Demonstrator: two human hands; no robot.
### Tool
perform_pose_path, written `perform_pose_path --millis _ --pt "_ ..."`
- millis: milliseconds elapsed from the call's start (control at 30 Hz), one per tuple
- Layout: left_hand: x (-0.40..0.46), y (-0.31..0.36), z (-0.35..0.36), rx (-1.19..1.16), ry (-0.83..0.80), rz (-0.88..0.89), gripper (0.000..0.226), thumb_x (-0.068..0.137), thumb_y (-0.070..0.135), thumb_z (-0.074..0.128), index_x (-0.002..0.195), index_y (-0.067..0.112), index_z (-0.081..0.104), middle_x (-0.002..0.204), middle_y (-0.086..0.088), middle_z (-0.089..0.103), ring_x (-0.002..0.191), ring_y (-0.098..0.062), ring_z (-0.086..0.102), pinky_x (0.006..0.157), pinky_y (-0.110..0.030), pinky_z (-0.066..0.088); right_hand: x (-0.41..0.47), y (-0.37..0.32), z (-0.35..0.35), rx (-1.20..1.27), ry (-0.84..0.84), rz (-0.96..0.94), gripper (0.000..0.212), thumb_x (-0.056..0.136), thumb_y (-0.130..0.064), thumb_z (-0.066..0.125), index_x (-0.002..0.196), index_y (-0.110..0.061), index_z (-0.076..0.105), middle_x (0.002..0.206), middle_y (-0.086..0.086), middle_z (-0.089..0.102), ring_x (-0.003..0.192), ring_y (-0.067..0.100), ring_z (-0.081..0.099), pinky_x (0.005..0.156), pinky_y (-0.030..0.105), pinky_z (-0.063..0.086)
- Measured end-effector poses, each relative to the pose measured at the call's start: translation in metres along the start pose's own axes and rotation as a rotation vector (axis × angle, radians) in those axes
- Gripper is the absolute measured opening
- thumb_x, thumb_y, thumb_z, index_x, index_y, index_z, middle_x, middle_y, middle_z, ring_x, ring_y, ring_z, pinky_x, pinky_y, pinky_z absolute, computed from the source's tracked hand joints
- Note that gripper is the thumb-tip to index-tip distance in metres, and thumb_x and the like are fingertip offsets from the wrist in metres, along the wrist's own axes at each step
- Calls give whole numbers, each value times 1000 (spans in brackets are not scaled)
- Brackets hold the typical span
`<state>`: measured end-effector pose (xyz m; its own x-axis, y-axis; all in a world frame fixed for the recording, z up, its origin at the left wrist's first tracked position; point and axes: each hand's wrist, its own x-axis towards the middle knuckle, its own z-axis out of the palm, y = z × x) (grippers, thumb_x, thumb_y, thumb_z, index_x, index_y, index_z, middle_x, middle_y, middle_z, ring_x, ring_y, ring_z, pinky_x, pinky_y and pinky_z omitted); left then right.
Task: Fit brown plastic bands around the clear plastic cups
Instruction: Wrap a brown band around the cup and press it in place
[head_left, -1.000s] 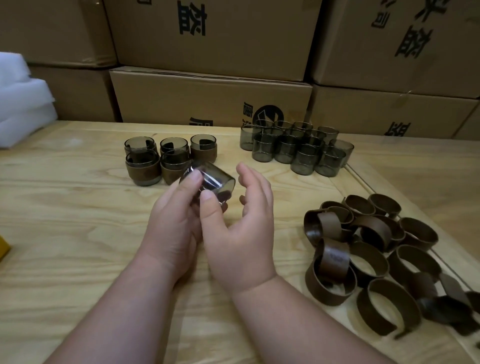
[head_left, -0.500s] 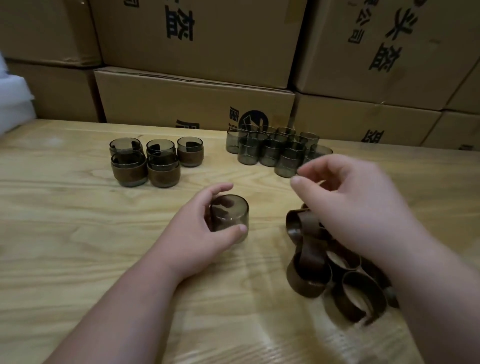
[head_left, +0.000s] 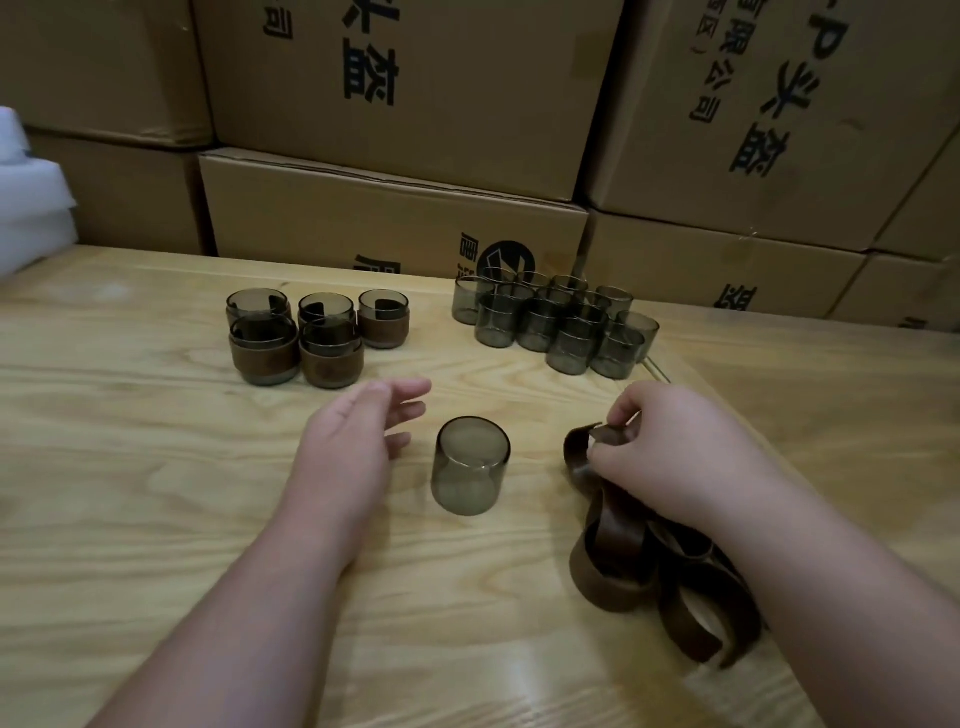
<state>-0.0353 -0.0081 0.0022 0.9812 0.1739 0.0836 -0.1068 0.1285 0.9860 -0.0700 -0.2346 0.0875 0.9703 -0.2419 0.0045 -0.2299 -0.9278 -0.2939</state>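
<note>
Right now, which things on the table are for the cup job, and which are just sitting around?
For the job: lone clear plastic cup; brown plastic band pinched by right hand; band pile; bare cups; banded cups; open left hand.

Sitting around: cardboard boxes; white foam.

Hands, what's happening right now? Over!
Left hand open beside lone clear cup. Right hand pinching brown band from pile. Cup unbanded, nothing blocking it.
</note>
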Motion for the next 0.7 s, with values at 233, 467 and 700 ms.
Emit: perform_pose_path --millis 233,467,700 --pt "-1 -1 2 11 57 30 28 107 29 50 95 22 74 102 15 78 95 -5 73 79 -32 55 -10 -29 -2 409 325 -178 23 86 -41 76 102 -39 60 89 -19 62 80 -3 57 57 17 39" --pt "-3 1 0 -20 37 71 10 99 20 65 102 28 70 100 9 78 93 -9 74 77 -29 55 -26 -67 58 996 382 -153 17 88 -37 77 94 -40 62 90 -20 70 68 -3 67 50 11 49" --pt "-1 -1 2 -9 63 77 5 96 20 70 92 22 73 89 3 79 92 -17 74 74 -26 58 -31 -69 92 1238 412 -273 25 89 -17 77 99 -36 64 95 -29 72 82 3 74 60 29 63"
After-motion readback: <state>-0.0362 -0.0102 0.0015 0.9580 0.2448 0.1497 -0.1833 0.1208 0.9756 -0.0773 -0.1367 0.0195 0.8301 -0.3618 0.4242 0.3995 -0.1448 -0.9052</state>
